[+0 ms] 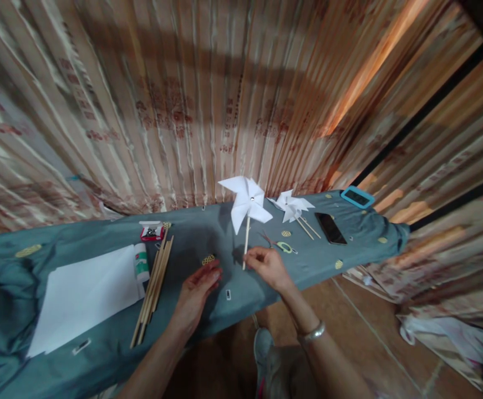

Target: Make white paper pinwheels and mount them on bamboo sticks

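The right hand pinched the lower wooden stick of a white paper pinwheel between thumb and fingertips, the other fingers curled in. The pinwheel, the landmark for all else, stood nearly upright over a teal patterned cloth, its blades spread around a small shiny pin; whether the stick's foot touched the cloth could not be told. A silver bracelet circled the right wrist.

The left hand hung to the pinwheel's left, partly open, fingers loosely bent together, with nothing visible in its grasp.

Just right of the pinwheel lay scissors with yellow-green handles, and beyond them more white paper pinwheels, overlapping, with two sticks showing. Farther right of it came a black smartphone, then a blue-framed device.

Well to the pinwheel's left were a red box of small pieces, a bundle of wooden sticks, a green-and-white tube and a stack of white paper. Behind it hung a pleated curtain.
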`<state>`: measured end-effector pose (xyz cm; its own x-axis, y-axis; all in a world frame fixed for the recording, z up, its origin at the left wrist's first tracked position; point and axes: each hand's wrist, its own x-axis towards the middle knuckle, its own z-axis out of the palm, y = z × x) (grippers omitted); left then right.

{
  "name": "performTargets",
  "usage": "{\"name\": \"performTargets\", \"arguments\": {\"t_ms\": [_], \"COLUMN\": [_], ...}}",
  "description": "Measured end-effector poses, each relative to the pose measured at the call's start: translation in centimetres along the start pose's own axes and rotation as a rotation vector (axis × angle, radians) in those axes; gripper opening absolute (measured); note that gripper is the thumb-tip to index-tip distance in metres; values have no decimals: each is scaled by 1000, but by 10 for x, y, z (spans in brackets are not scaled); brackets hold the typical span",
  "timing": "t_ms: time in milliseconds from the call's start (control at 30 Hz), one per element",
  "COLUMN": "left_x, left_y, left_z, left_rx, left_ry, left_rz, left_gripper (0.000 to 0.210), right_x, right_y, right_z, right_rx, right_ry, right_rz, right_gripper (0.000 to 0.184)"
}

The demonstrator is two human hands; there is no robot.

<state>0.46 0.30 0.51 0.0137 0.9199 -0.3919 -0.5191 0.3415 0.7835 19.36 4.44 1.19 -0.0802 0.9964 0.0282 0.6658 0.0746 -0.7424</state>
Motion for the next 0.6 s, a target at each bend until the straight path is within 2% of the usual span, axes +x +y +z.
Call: {"name": "performTargets", "arguments": {"t_ms": [167,300,433,600], "left_x": [0,-2,-4,-3], "left_y": [-1,0,0,-2], "left_z": [-5,-9,-13,-13], "left_rx": [39,67,83,101], "left_ry": [-13,-14,-21,-33], "left_rz": [-11,-18,-27,-26], "left_gripper": [50,50,50,50], "right_x": [44,60,61,59], "right_y": [20,42,67,91], "right_z": [-72,-116,-135,-138], "right_rx": [-304,-569,-776,-927], "right_ry": [68,38,-30,-98], "right_rz": [94,170,254,323], "right_gripper": [26,19,19,23]}}
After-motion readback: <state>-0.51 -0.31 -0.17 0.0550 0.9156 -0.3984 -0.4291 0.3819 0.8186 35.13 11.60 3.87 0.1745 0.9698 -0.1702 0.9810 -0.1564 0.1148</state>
